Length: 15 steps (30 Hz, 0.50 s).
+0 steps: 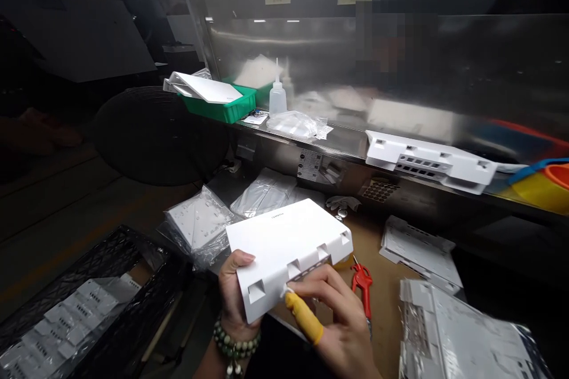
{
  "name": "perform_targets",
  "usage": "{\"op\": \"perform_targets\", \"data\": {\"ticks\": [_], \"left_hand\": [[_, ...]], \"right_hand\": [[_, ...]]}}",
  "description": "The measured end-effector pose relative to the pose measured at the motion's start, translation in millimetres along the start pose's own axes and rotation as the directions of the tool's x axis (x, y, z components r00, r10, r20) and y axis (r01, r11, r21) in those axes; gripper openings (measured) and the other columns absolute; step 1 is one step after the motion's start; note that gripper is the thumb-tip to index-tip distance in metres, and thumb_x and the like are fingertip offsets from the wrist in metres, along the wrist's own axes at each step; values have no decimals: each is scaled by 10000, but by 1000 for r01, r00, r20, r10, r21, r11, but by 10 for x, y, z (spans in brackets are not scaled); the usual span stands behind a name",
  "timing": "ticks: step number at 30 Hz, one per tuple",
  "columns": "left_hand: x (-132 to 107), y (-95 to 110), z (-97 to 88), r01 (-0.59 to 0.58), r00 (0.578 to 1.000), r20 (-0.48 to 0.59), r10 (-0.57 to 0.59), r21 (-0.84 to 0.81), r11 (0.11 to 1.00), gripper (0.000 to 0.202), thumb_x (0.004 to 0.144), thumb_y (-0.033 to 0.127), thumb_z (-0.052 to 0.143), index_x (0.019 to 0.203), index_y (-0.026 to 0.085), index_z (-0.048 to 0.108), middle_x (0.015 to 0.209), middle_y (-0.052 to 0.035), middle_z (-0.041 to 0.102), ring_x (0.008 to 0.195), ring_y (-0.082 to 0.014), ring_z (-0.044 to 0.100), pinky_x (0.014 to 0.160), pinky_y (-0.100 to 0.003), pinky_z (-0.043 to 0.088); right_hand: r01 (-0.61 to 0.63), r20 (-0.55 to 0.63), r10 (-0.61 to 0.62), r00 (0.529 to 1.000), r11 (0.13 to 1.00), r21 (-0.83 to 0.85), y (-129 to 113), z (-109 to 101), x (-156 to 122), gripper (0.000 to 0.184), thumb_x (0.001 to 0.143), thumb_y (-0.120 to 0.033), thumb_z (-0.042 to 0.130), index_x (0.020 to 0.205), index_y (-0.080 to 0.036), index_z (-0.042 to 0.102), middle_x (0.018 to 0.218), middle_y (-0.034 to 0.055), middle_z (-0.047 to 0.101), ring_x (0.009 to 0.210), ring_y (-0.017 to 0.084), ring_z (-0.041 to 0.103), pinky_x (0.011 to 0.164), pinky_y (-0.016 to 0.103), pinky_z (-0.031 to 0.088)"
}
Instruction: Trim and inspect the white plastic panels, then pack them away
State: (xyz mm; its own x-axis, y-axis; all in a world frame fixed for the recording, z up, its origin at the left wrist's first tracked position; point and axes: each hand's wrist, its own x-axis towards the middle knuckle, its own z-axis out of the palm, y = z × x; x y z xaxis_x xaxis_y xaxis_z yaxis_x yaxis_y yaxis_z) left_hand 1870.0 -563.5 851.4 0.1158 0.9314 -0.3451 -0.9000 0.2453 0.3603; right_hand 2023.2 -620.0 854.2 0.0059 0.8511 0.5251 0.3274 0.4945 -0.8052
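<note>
My left hand [237, 287] grips the near left edge of a white plastic casing [284, 237], thumb on the top face and fingers below. The casing is tilted, its side with square notches and slots turned toward me. Close to that side, my right hand [331, 314] wears a yellow finger cot [303, 317] on the thumb. Thumb and index finger pinch a small white wad [285, 290], perhaps cloth, against the casing's side; its exact kind is too small to tell. A red air blow gun [362, 287] lies just beyond my right hand.
Bagged white panels [200, 222] lie left on the bench; more white casings [471, 331] are at right. A metal shelf holds a green bin [222, 109], a squeeze bottle [278, 98] and a white cover [427, 160]. A black crate [120, 249] stands lower left.
</note>
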Motion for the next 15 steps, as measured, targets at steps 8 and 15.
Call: {"op": "perform_targets", "data": {"ticks": [8, 15], "left_hand": [[40, 133, -140, -46, 969, 245, 31, 58, 997, 694, 951, 636, 476, 1529, 253, 435, 1454, -130, 616, 1442, -332, 450, 1179, -534, 347], [-76, 187, -201, 235, 932, 247, -266, 151, 960, 1025, 641, 953, 522, 1426, 295, 569, 1426, -89, 642, 1420, -378, 462, 1086, -449, 456]], "right_hand": [[-362, -569, 457, 684, 889, 280, 247, -515, -46, 243, 875, -366, 747, 1093, -280, 683, 1121, 42, 712, 1020, 216, 662, 830, 329, 528], [-456, -293, 735, 612, 630, 628, 500, -519, -34, 412, 858, -496, 726, 1166, -229, 675, 1042, 53, 754, 854, 221, 701, 707, 331, 555]]}}
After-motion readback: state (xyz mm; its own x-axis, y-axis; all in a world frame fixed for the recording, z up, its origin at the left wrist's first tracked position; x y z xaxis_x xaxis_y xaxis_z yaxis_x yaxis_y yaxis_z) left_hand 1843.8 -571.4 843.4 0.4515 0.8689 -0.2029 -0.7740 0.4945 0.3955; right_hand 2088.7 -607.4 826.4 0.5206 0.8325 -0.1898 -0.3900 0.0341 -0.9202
